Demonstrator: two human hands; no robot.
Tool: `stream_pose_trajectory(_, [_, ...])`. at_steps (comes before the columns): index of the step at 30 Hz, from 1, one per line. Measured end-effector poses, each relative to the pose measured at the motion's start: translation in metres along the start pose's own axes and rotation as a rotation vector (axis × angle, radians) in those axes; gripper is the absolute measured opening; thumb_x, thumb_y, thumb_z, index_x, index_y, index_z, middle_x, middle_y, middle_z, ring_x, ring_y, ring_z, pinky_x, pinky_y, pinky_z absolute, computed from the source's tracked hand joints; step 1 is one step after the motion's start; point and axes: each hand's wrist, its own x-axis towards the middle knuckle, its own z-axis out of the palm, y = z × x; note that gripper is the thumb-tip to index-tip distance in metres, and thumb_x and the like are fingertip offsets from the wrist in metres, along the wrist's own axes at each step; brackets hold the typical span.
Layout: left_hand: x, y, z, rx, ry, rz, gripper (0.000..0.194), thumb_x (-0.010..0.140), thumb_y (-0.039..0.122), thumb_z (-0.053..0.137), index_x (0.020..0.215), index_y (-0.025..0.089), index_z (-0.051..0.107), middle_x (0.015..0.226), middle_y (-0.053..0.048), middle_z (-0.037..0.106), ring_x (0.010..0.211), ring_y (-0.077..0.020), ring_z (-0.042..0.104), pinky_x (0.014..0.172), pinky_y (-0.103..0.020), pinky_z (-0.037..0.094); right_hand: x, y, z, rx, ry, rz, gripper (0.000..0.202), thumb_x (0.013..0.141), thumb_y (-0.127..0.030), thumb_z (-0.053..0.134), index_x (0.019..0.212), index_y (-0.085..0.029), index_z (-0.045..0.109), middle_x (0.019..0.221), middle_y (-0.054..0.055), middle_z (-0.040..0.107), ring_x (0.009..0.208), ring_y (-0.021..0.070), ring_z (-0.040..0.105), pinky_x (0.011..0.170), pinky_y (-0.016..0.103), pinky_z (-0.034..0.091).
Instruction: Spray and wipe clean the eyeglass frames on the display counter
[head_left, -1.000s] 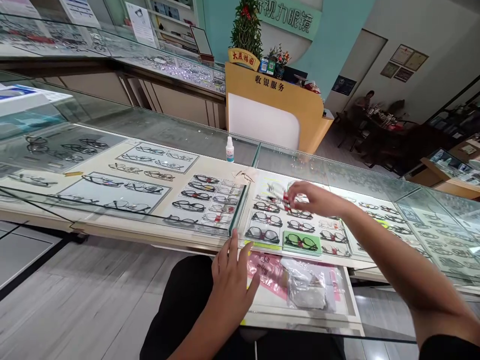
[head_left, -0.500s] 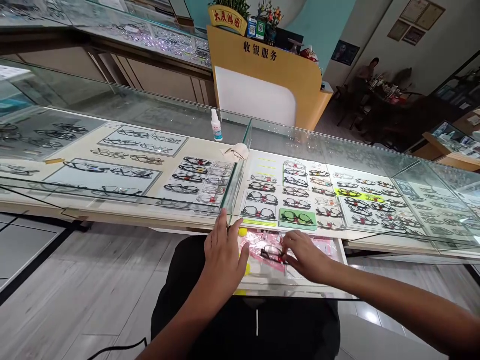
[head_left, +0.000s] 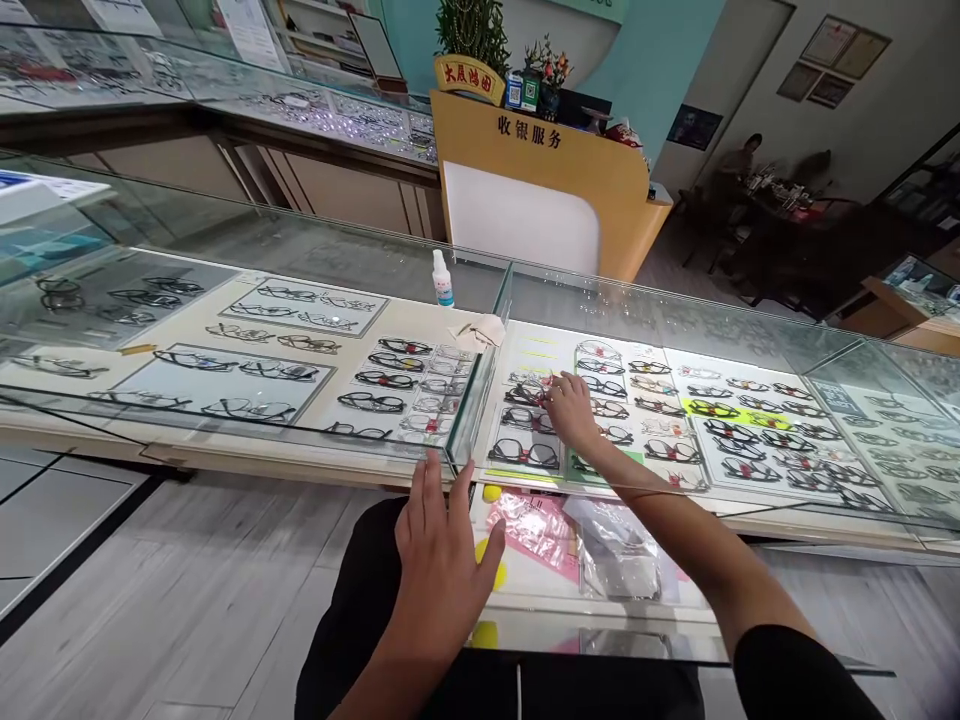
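Observation:
My right hand (head_left: 571, 412) reaches over the display case, its fingers closed at the side of a dark pair of eyeglasses (head_left: 528, 394) in the left column of frames. Fingers cover part of that pair. Several black eyeglasses (head_left: 525, 453) lie in rows below it. My left hand (head_left: 442, 530) is open, fingers stretched, its tips at the front edge of the case beside the upright glass divider (head_left: 469, 410). Below the case is a pulled-out drawer (head_left: 525, 600) with a pink packet (head_left: 536, 525) and clear plastic sleeves (head_left: 619, 550).
Left of the divider, more eyeglasses (head_left: 371, 402) lie on trays. A white spray bottle (head_left: 442, 280) and a crumpled cloth (head_left: 480, 331) stand near the divider. Glass panes (head_left: 660, 310) edge the case. Beyond is a cashier counter (head_left: 540, 180); a person (head_left: 739, 158) sits at the back right.
My right hand has moved from the drawer up and forward into the display case. The dark eyeglasses no longer show in the drawer. My left hand stays near the divider.

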Motion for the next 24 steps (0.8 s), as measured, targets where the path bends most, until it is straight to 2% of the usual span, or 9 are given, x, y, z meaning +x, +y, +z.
stream_pose_trajectory(6, [0.003,0.004,0.006,0.041,0.062,0.032,0.059,0.099,0.033,0.054,0.156,0.017,0.048,0.177,-0.022,0.019,0.164,-0.0426,0.018,0.121,-0.062,0.032,0.066,0.022,0.026,-0.031,-0.012,0.056,0.023,0.101,-0.019,0.055,0.113,-0.016,0.075,0.137,0.017,0.067,0.149,0.0358,0.042,0.131,0.058,0.021])
stream_pose_trajectory(11, [0.006,0.005,0.012,0.061,0.1,0.02,0.06,0.094,0.032,0.06,0.152,0.022,0.052,0.176,-0.018,0.025,0.16,-0.0439,0.028,0.121,-0.062,0.033,0.106,0.045,0.037,-0.053,-0.132,0.025,0.029,0.101,-0.02,0.055,0.12,-0.014,0.076,0.14,0.019,0.064,0.152,0.0363,0.038,0.133,0.059,0.011])
stream_pose_trajectory(13, [0.008,0.002,0.013,0.065,0.092,0.026,0.064,0.093,0.034,0.06,0.155,0.024,0.048,0.176,-0.018,0.023,0.159,-0.0461,0.028,0.119,-0.064,0.034,0.12,0.053,0.043,-0.064,-0.189,0.033,0.028,0.1,-0.021,0.057,0.118,-0.014,0.077,0.141,0.02,0.063,0.152,0.0367,0.037,0.133,0.06,0.009])
stream_pose_trajectory(18, [0.009,-0.004,0.016,0.058,0.078,0.049,0.08,0.091,0.032,0.061,0.166,0.028,0.031,0.178,-0.018,0.018,0.161,-0.0461,0.023,0.118,-0.064,0.036,0.142,0.066,0.061,-0.07,-0.263,0.047,0.024,0.095,-0.019,0.062,0.108,-0.016,0.081,0.14,0.02,0.063,0.151,0.0374,0.036,0.132,0.063,0.006])
stream_pose_trajectory(24, [0.013,-0.005,0.017,0.075,0.004,0.014,0.073,0.094,0.032,0.061,0.162,0.029,0.036,0.175,-0.019,0.022,0.16,-0.0464,0.025,0.116,-0.066,0.039,0.147,0.072,0.08,-0.068,-0.293,0.048,0.026,0.095,-0.016,0.058,0.106,-0.014,0.082,0.142,0.021,0.061,0.153,0.0377,0.034,0.132,0.063,0.002])
